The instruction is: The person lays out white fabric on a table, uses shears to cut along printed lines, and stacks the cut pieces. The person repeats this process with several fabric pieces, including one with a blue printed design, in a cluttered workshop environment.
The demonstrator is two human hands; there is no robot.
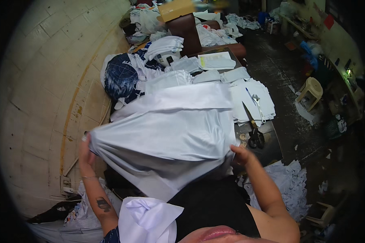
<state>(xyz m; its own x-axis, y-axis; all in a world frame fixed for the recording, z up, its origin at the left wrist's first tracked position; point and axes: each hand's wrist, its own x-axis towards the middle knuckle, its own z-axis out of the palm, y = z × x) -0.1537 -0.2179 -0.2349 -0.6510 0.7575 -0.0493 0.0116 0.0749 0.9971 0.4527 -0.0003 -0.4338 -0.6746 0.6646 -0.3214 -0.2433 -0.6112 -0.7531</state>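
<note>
I have the white fabric panel (166, 137) pinched at both corners, left hand (85, 152) and right hand (241, 154); I'd keep tension even, clear of the scissors (253, 129) just right of it.

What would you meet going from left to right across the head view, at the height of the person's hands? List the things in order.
Tiled wall → left hand → white cloth held up between the hands → right hand → black-handled scissors on the table → dark floor.
</note>
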